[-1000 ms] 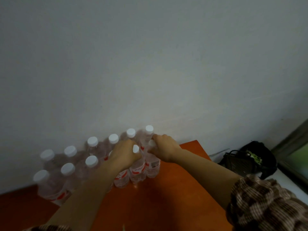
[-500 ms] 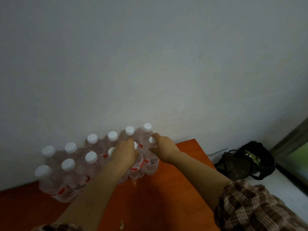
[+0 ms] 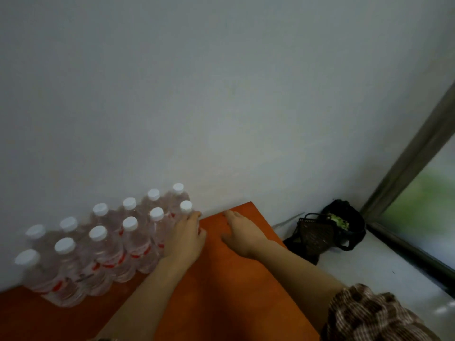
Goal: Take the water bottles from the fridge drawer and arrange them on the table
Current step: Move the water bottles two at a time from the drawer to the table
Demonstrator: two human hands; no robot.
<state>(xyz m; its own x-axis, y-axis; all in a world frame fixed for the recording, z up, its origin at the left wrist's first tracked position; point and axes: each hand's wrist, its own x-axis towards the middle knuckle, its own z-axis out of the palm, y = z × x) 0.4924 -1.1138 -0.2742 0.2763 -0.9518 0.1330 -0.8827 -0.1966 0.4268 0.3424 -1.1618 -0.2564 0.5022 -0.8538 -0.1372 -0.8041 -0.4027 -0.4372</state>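
Several clear water bottles (image 3: pixel 103 252) with white caps and red labels stand upright in two rows on the orange table (image 3: pixel 221 296), tight against the wall. The end bottle (image 3: pixel 186 207) of the front row is at the right. My left hand (image 3: pixel 184 239) lies flat against that bottle's right side, fingers stretched out and not wrapped around it. My right hand (image 3: pixel 242 233) rests just to the right on the bare tabletop, fingers apart and holding nothing. No fridge drawer is in view.
A pale wall (image 3: pixel 221 107) rises directly behind the bottles. Past the table's right edge a black basket and bag (image 3: pixel 320 232) sit on a white floor. A window frame (image 3: pixel 406 168) runs diagonally at the far right.
Both hands have let go of the bottle tops at the right end of the row. The left hand now presses the end bottle's side and the right hand has dropped to the table.
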